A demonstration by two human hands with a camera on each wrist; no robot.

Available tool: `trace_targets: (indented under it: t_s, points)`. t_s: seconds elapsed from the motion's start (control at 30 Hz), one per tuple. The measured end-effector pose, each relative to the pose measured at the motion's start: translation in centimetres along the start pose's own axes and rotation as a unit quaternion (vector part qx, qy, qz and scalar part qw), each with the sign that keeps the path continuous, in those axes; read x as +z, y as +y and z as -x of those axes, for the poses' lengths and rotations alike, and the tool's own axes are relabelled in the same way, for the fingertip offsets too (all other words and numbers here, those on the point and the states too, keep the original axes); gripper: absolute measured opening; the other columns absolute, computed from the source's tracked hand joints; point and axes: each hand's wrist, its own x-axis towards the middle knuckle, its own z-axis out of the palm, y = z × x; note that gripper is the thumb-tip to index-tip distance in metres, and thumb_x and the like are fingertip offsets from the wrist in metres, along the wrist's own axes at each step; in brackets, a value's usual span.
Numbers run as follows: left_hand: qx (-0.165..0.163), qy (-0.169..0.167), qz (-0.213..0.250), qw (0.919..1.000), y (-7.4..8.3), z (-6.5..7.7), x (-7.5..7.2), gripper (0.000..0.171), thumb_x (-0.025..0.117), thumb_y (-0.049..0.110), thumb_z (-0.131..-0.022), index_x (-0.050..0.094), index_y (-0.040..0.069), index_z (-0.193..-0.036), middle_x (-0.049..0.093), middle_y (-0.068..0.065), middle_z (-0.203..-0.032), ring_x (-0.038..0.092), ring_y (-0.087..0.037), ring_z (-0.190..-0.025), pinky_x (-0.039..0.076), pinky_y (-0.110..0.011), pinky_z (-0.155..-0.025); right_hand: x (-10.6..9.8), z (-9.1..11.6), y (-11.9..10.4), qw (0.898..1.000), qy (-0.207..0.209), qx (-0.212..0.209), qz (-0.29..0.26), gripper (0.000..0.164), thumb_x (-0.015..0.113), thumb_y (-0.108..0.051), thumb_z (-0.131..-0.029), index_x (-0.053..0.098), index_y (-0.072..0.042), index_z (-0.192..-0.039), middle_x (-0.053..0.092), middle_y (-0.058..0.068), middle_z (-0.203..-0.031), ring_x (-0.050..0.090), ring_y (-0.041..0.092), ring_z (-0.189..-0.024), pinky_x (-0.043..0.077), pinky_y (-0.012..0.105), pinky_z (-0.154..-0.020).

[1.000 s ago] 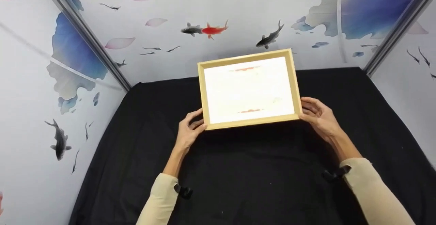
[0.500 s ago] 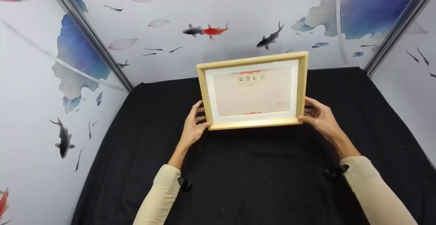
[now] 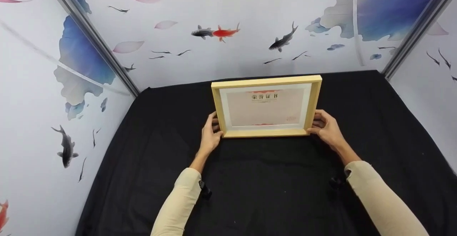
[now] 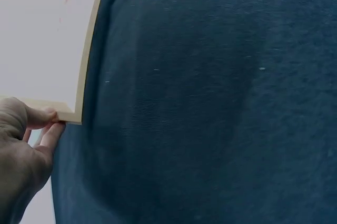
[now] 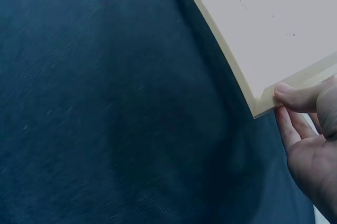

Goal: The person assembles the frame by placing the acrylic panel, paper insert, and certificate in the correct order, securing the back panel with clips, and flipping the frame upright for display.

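A light wooden picture frame [image 3: 266, 132] with a certificate [image 3: 264, 109] behind its glass stands nearly upright at the back of the black cloth, facing me. My left hand [image 3: 210, 136] grips its lower left corner, thumb on the front and fingers behind the side. At the lower right corner my right hand [image 3: 327, 130] holds it the same way. In the left wrist view the left hand [image 4: 26, 145] pinches the frame's corner [image 4: 79, 111]. The right wrist view has the right thumb on the front of the frame [image 5: 231, 58], with the fingers beneath the edge.
Black cloth [image 3: 264, 186] covers the table. A white back panel [image 3: 228, 0] printed with fish and petals rises behind the frame. Side panels [image 3: 28, 86] with metal posts [image 3: 96, 43] flank the table left and right.
The frame has come down from in front of the back panel to the table and tilted more upright. Glare on the glass is gone and the certificate shows. Both hands moved along with it.
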Motion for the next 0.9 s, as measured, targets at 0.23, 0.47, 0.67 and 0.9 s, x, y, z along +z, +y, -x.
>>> trace_targets:
  t_s: [0.23, 0.47, 0.67, 0.9]
  points:
    - [-0.011, -0.016, 0.004, 0.9998, 0.0, 0.5, 0.0, 0.073, 0.061, -0.022, -0.089, 0.04, 0.007, -0.153, 0.056, -0.021, -0.126, 0.06, -0.036, -0.117, 0.051, -0.046, -0.096, -0.1, 0.2, 0.8, 1.0, -0.019, 0.004, 0.016, 0.065, 0.073, 0.021, -0.081, 0.049, 0.007, -0.14, 0.057, 0.032, -0.124, 0.059, 0.048, -0.114, 0.054, 0.023, -0.085]
    - [-0.021, -0.056, 0.023, 0.9979, 0.0, 0.7, -0.4, 0.069, 0.065, -0.016, -0.09, 0.036, -0.003, -0.151, 0.057, -0.029, -0.127, 0.061, -0.042, -0.115, 0.051, -0.05, -0.095, 0.0, 0.0, 0.4, 0.997, -0.057, 0.032, 0.028, 0.074, 0.079, 0.01, -0.083, 0.04, 0.006, -0.146, 0.054, 0.034, -0.128, 0.055, 0.047, -0.12, 0.051, 0.027, -0.092]
    - [-0.012, -0.07, 0.028, 0.997, -0.2, 0.6, -1.0, 0.062, 0.067, -0.011, -0.091, 0.04, -0.008, -0.147, 0.054, -0.032, -0.132, 0.057, -0.043, -0.12, 0.049, -0.049, -0.098, -0.7, 0.2, 0.1, 0.997, -0.045, 0.038, 0.046, 0.068, 0.077, -0.001, -0.09, 0.04, 0.006, -0.147, 0.053, 0.031, -0.132, 0.054, 0.045, -0.122, 0.049, 0.02, -0.092]
    - [0.005, -0.067, 0.026, 0.9974, -0.9, 1.4, -2.8, 0.055, 0.066, -0.002, -0.096, 0.041, -0.011, -0.144, 0.051, -0.035, -0.136, 0.052, -0.048, -0.125, 0.043, -0.053, -0.103, -2.3, 1.1, -0.5, 0.995, -0.042, 0.046, 0.074, 0.06, 0.07, -0.014, -0.098, 0.042, 0.008, -0.146, 0.052, 0.033, -0.134, 0.057, 0.037, -0.119, 0.047, 0.014, -0.087]
